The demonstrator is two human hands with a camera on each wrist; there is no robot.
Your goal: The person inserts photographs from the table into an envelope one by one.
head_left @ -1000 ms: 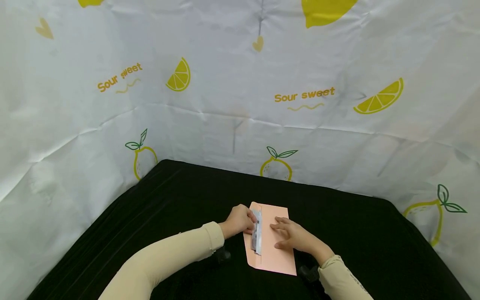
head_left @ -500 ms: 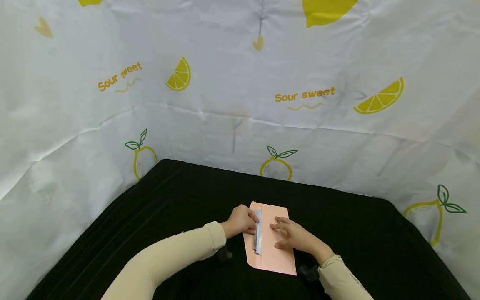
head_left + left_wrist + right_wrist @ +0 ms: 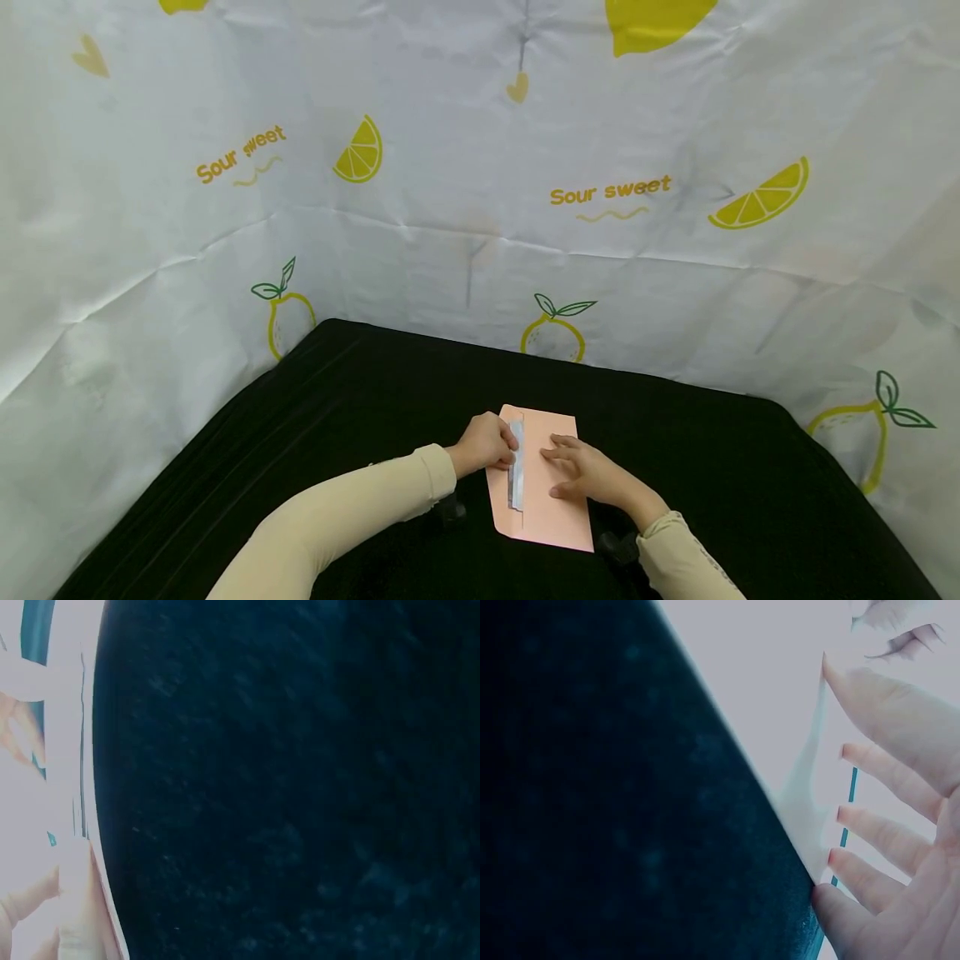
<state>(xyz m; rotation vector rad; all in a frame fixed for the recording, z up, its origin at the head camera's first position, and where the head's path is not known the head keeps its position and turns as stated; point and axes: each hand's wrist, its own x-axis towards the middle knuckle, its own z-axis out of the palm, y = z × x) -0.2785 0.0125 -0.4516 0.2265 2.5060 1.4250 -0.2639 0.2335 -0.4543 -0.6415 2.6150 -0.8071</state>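
Note:
A pink envelope (image 3: 551,525) lies on the black cloth, its flap unfolded to the left. From its mouth a narrow strip of a flat silvery-grey sheet (image 3: 516,492) sticks out; the rest is inside, and its kind cannot be told. My left hand (image 3: 483,442) pinches that strip at its left edge, thumb and fingers over the flap. On the envelope's body rests my right hand (image 3: 588,473), fingers spread and bent a little. The right wrist view has the right hand (image 3: 900,840) with its fingertips along the pale envelope (image 3: 742,690).
A black cloth (image 3: 405,383) covers the table. White sheeting (image 3: 450,167) with lemon prints hangs behind and at both sides. Small dark devices (image 3: 618,548) sit under the wrists.
The silvery-grey sheet has slid rightward into the envelope, so a narrower strip shows. My left hand has moved slightly right with it; my right hand has kept its place.

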